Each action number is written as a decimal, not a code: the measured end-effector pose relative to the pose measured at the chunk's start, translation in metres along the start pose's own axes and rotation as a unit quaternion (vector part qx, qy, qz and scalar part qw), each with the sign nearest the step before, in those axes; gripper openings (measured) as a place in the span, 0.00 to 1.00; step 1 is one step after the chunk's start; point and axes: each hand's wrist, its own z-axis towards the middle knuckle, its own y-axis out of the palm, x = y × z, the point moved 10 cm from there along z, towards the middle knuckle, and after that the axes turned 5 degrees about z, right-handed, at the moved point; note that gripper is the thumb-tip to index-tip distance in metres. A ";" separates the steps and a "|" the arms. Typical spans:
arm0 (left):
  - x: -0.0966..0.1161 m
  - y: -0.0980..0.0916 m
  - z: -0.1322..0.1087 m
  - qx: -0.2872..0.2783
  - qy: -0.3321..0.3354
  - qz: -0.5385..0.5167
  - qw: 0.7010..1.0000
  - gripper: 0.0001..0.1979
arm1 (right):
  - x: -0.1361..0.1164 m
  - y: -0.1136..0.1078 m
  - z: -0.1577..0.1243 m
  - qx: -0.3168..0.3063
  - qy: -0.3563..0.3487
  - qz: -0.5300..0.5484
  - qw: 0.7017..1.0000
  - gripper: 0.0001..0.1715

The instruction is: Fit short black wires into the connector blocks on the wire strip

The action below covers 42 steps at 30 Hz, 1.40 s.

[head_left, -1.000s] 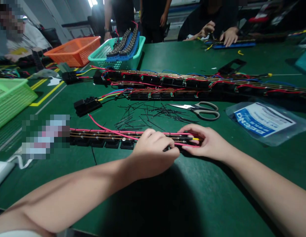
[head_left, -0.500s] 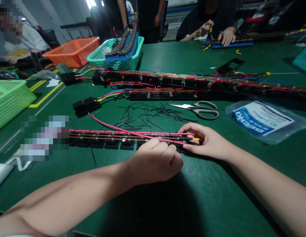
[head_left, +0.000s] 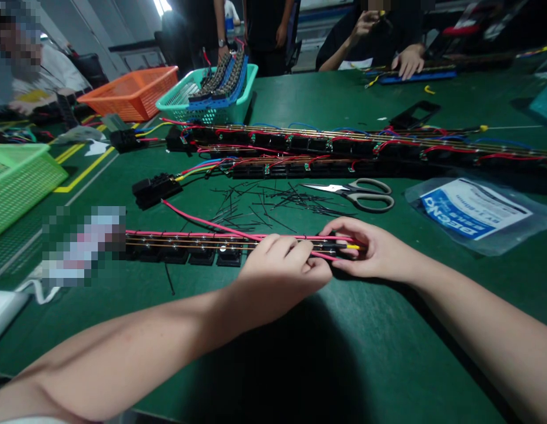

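A long black strip of modules [head_left: 176,253] lies across the table before me, with red and brown wires along its top. My left hand [head_left: 284,268] rests over its right half, fingers curled and thumb pressed to the index finger; whatever they pinch is hidden. A loose red wire [head_left: 198,219] runs from a black connector block [head_left: 156,189] beneath this hand and comes out by the strip's right end. That end sits between the thumb and fingers of my right hand [head_left: 370,247], around a yellow-sleeved wire tip [head_left: 355,247].
Thin black cable ties [head_left: 273,203] lie scattered behind the strip, beside scissors [head_left: 357,193] and a labelled plastic bag [head_left: 476,206]. Farther back are more wired strips [head_left: 312,141], a teal basket [head_left: 167,106], an orange basket [head_left: 136,91] and a green basket [head_left: 21,182]. A co-worker's hand [head_left: 408,60] works opposite.
My left hand has shifted slightly up and forward onto the strip, its fist loosening a little. My right hand stays at the strip's end. The co-worker opposite has raised one hand.
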 end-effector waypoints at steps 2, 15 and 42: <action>0.000 0.003 -0.001 -0.009 0.004 -0.007 1.000 0.07 | 0.000 0.000 0.000 0.006 0.004 -0.005 1.000 0.24; -0.026 0.027 -0.005 -0.108 -0.074 -0.093 0.987 0.12 | 0.005 -0.006 0.001 0.031 0.008 -0.014 0.999 0.22; 0.004 0.001 -0.003 -0.045 0.073 -0.020 0.996 0.07 | 0.002 -0.006 0.003 0.050 0.028 -0.016 0.998 0.20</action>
